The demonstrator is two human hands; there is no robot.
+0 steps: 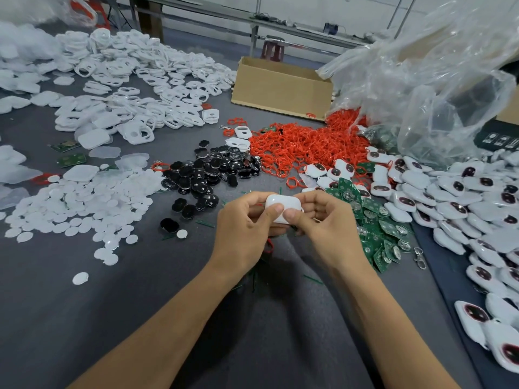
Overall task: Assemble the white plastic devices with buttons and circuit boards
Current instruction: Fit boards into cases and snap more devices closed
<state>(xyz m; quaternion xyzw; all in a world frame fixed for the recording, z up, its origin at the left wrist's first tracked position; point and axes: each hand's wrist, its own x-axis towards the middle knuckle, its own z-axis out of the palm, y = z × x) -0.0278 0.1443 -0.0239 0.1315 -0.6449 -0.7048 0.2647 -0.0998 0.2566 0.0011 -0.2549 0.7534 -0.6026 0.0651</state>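
- Holds the white plastic device [282, 204] up off the grey table [112, 318], between both hands, with the green circuit boards [376, 220] just to the right and the black buttons [207, 175] to the left.
- Grips its left end with the left hand [244, 226], fingers curled behind and thumb pressed on the top face.
- Grips its right end the same way with the right hand [323, 220], thumb tip on top next to the other thumb.
- Looks light and hollow, probably a thin moulded shell: stiff under a squeeze, yet likely to flex or spring open if pressed off-centre.
- Appears glossy and rounded, so probably slippery; best taken by the short ends, thumbs flat on the broad face.
- Cannot tell about any board or button already inside.
- Calls for even pressure along the seam, not force at one corner, to spare clips and a fragile board.
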